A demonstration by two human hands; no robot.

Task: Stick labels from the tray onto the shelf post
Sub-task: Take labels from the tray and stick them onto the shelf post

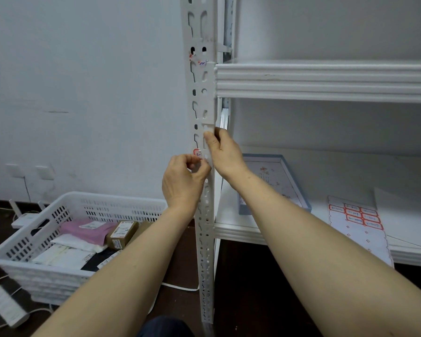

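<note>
Your right hand [225, 152] is wrapped round the right edge of the post [206, 239], thumb flat on the front face. Looks like that's to steady it and mark the spot. Your left hand [184, 181] has its fingertips curled in, pinching a small red-bordered label [197, 153] against the post's left side, just below that thumb. I'd guess you're rubbing it down so the glue bites.

Tricky surface tbh: thin white-painted angle steel, full of keyhole slots and round holes, so there's not much flat metal to stick to. The label looks papery with rounded corners, and it's partly hidden by your fingers.

More labels sit on a backing sheet [360, 217] near the front edge of the lower shelf [241, 233], right of the blue-rimmed tray [297, 183] at the shelf's left end. Handy for the next grab.
</note>
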